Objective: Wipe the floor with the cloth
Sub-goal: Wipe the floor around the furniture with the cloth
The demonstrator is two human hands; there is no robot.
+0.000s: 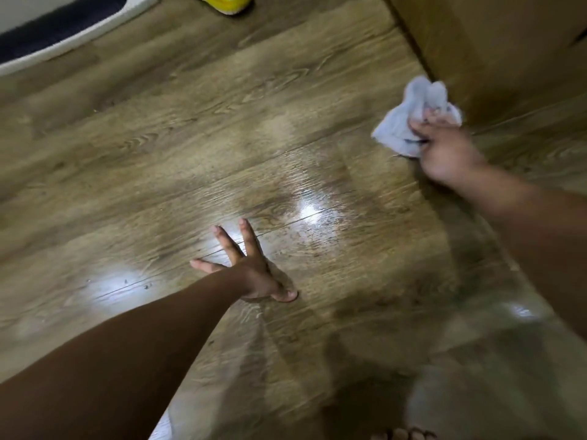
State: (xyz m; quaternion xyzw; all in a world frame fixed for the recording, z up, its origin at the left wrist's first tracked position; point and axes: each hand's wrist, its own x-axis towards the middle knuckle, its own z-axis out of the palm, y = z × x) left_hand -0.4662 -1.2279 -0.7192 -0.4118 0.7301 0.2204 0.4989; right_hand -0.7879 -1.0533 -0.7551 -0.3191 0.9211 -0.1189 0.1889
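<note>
Gripping the cloth [409,122], the right hand [444,154] sits at the far right of the scene, its fingers curled over the near right part of the fabric. This hand is blurred, so the exact lie of each finger cannot be told. The cloth is pale and crumpled into a lump on the floor [158,138], with no clear long axis. One loose fold stands up and points to the far side, and a flatter corner spreads out to the left of the fingers.

The left hand [251,271] holds nothing. It rests on the floor near the middle of the scene, well apart from the cloth, with its fingers straight and splayed wide. The fingers point to the far side and the thumb lies out to the right, touching the boards. Both forearms are bare.

The floor is wood-grain plank, its boards running from near left to far right. A bright patch of glare [309,211] lies just beyond the left hand and another shows to its left.

Just behind the cloth rises a brown wooden cabinet [492,52], very close to the fabric; whether they touch cannot be told. At the far left lies a dark mat [57,30] with a pale border, and a yellow object [227,3] is cut off by the far edge. Toes [400,435] show at the near edge.
</note>
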